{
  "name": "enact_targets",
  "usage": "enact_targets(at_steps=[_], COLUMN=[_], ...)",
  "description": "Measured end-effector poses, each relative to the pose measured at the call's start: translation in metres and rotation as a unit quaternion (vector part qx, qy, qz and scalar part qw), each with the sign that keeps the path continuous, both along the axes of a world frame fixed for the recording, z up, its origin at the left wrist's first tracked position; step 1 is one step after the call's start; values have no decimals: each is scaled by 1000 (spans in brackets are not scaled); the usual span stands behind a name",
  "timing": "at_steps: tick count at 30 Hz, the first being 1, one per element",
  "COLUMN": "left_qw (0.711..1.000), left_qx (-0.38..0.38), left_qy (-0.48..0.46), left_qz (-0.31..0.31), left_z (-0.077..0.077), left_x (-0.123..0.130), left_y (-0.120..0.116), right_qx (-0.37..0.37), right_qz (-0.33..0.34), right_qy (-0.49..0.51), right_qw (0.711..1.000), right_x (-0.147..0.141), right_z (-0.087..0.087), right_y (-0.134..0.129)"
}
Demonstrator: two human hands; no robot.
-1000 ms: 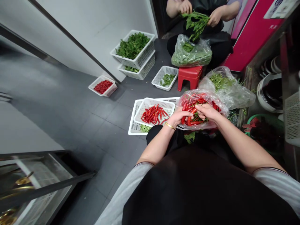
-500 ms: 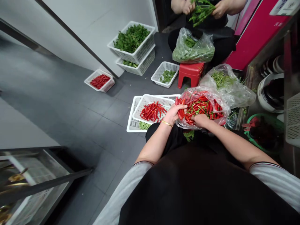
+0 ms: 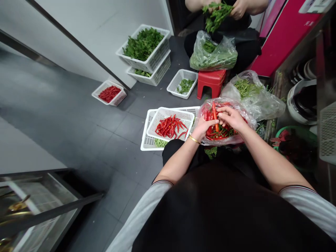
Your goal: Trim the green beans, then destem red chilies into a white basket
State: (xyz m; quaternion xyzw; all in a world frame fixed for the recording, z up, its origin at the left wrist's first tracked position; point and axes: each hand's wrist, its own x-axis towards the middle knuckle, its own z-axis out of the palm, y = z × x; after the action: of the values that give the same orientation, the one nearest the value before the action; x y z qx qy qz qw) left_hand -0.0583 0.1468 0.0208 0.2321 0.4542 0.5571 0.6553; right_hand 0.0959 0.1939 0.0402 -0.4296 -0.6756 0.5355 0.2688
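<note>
My left hand (image 3: 202, 128), with a gold bangle (image 3: 194, 139) on its wrist, reaches into the mouth of a clear plastic bag (image 3: 225, 136) full of red chilies. My right hand (image 3: 229, 117) is at the same bag, its fingertips against one long red chili (image 3: 215, 116) standing almost upright. Other chilies in the bag lie under my hands, partly hidden. To the left, a white plastic basket (image 3: 170, 120) holds a heap of red chilies and sits on a larger white basket (image 3: 149, 140).
Opposite me, a person's hands (image 3: 217, 10) hold leafy green stems above a bag of greens (image 3: 213, 52). A red stool (image 3: 211, 82), several white baskets of greens and a bag of greens (image 3: 248, 94) stand on the grey tile floor. Pots sit on the right.
My hands have come together over the bag, and one chili now stands upright between them. The view has shifted slightly, and the person opposite still handles the green stems.
</note>
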Motion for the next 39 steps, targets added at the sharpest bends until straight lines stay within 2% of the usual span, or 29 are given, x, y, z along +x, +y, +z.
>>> enact_targets(at_steps=[3,6,8,10,12,14,16,17,19,21,23,25,28,33,36,38,39], left_qw=[1000,999,997,997,997,991,989,993,998,995,993,993,984,974,966,969,976], left_qx=[12,2,9,11,-24,-78,-89,-70,-19,-4,-20,-22,0,-18,0,-3,-13], left_qy=[-18,-51,-70,-79,-73,-58,-48,-47,-55,-67,-66,-52,-65,-65,-57,-64,-69], left_qz=[22,3,10,16,-22,-90,-108,-82,10,76,93,103,163,218,252,237,206], left_z=[4,7,8,7,5,3,4,5,10,16,22,24,25,18,14,14,14], left_x=[-6,-13,-15,-16,-16,-15,-13,-11,-9,-6,-6,-7,-11,-15,-11,-8,-6], left_y=[-2,-4,-7,-10,-14,-20,-26,-28,-29,-29,-27,-25,-23,-19,-17,-19,-21], right_qx=[31,64,134,219,280,308,296,275,220,171,131,77,-2,-31,-84,-38,9], right_qz=[42,94,76,75,119,177,193,175,98,34,45,93,109,110,50,18,25], right_qy=[-42,-91,-139,-199,-219,-194,-162,-152,-141,-117,-79,-57,-49,-9,17,24,16], right_qw=[998,989,978,952,927,914,921,933,960,978,987,991,993,993,995,999,1000], right_x=[-1,-2,-6,-11,-17,-21,-20,-19,-16,-14,-14,-15,-11,-9,-20,-28,-32], right_z=[-7,-13,-13,-12,-11,-11,-13,-14,-12,-6,3,10,13,3,1,7,11], right_y=[-18,-33,-43,-57,-74,-89,-95,-95,-90,-84,-82,-82,-77,-66,-69,-73,-75])
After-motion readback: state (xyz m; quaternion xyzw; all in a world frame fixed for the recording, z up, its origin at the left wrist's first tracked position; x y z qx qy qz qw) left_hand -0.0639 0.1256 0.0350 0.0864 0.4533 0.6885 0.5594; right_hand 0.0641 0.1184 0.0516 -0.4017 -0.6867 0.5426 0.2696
